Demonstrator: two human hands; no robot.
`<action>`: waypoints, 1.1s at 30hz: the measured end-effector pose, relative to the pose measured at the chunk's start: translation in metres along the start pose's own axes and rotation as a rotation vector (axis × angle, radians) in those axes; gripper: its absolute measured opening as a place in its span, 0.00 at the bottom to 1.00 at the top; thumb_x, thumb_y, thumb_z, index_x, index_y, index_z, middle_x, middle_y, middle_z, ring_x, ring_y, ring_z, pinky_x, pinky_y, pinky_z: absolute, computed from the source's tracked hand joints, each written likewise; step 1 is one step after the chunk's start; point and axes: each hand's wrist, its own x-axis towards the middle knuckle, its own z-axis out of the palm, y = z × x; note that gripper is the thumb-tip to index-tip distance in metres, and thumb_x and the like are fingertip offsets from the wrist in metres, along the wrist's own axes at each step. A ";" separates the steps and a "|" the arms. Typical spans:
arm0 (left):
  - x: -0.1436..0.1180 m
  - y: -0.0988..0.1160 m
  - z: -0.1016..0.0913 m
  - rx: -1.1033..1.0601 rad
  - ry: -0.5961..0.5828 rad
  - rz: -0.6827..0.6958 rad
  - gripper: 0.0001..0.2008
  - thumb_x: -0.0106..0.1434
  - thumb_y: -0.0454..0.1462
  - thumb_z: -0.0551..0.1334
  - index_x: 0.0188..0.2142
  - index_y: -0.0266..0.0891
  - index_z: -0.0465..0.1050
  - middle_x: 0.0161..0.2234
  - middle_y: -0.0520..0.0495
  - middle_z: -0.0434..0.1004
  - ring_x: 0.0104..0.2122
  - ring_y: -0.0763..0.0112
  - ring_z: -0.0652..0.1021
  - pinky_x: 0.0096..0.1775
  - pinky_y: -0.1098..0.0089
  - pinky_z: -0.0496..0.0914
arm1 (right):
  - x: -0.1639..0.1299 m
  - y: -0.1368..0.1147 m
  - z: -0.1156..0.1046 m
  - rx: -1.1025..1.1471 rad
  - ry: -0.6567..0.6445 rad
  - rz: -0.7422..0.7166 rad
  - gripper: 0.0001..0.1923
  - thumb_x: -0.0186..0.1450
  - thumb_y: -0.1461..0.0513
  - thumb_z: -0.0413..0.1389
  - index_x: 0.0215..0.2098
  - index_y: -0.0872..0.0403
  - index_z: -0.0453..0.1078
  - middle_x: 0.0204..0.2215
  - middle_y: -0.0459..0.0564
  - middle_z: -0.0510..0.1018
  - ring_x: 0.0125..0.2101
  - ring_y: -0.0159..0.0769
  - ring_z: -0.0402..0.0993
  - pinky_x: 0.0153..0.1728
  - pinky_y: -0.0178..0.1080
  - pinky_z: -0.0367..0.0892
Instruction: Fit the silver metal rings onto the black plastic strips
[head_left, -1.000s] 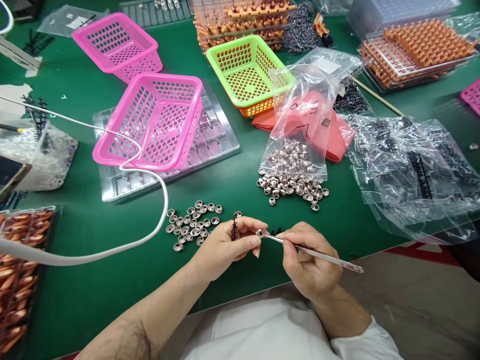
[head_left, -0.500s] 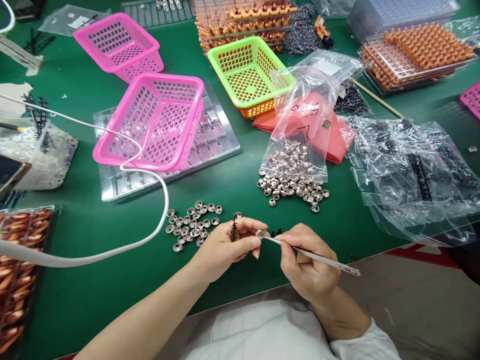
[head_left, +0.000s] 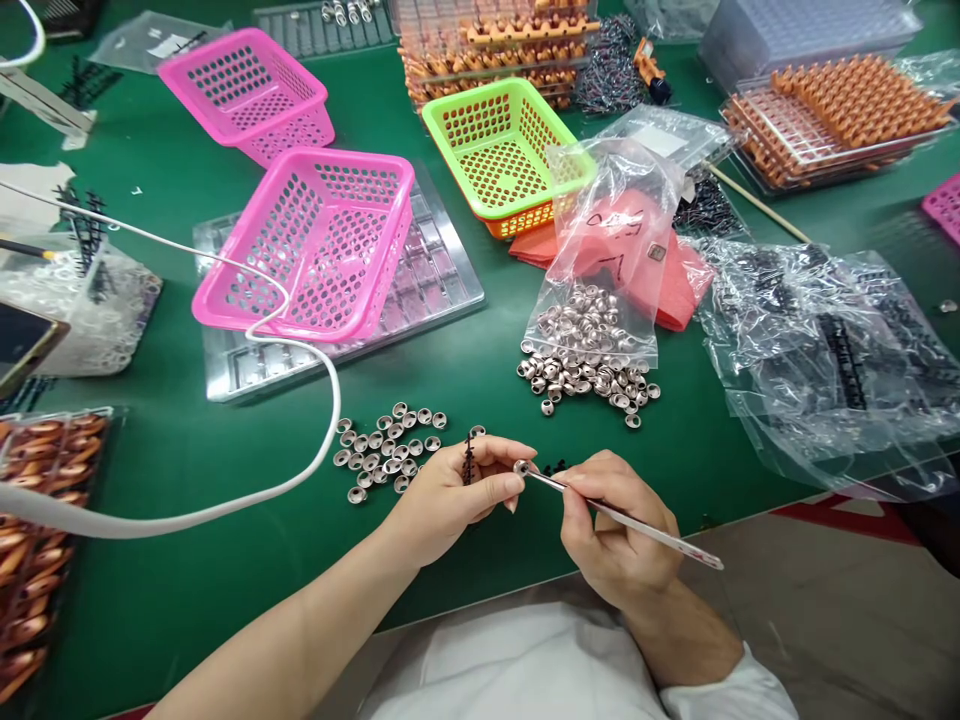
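My left hand (head_left: 450,495) pinches a small black toothed strip (head_left: 469,458) between thumb and fingers, held upright over the green mat. My right hand (head_left: 611,530) grips thin metal tweezers (head_left: 622,517), whose tip carries a small silver ring (head_left: 520,467) right beside the left fingertips. To the left of that hand several loose silver rings (head_left: 386,450) lie in a cluster. Farther back, more silver rings (head_left: 589,378) spill from an open clear bag (head_left: 600,270).
A white cable (head_left: 247,500) curves across the mat at left. Two pink baskets (head_left: 315,240), a clear blister tray (head_left: 442,290), a green basket (head_left: 502,150), trays of orange parts (head_left: 840,110) and crumpled clear bags (head_left: 825,350) ring the work spot. The table edge (head_left: 750,505) runs at lower right.
Both hands stay almost in place; the tweezers' rear end has dipped slightly. The view has shifted a little, so the table items sit slightly lower and to the right.
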 end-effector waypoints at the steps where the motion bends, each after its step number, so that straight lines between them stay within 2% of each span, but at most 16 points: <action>1: 0.000 0.000 0.000 0.001 0.004 -0.001 0.16 0.58 0.41 0.71 0.44 0.36 0.79 0.23 0.52 0.73 0.20 0.78 0.65 0.22 0.75 0.55 | 0.000 0.000 0.000 -0.003 -0.004 -0.002 0.19 0.60 0.74 0.59 0.45 0.50 0.71 0.33 0.48 0.82 0.30 0.36 0.79 0.31 0.41 0.76; 17: 0.001 -0.007 -0.004 -0.022 -0.021 -0.020 0.19 0.59 0.44 0.71 0.47 0.38 0.80 0.27 0.49 0.73 0.23 0.77 0.65 0.22 0.75 0.54 | 0.001 0.000 0.000 0.007 -0.033 -0.028 0.19 0.60 0.74 0.58 0.46 0.51 0.70 0.34 0.49 0.81 0.32 0.36 0.79 0.32 0.42 0.77; 33: 0.001 -0.007 -0.003 -0.041 -0.029 -0.028 0.21 0.58 0.46 0.71 0.47 0.37 0.80 0.26 0.49 0.73 0.22 0.77 0.66 0.22 0.74 0.51 | 0.005 -0.003 0.000 -0.025 -0.027 -0.060 0.17 0.61 0.74 0.58 0.44 0.51 0.70 0.31 0.48 0.81 0.30 0.35 0.79 0.30 0.39 0.77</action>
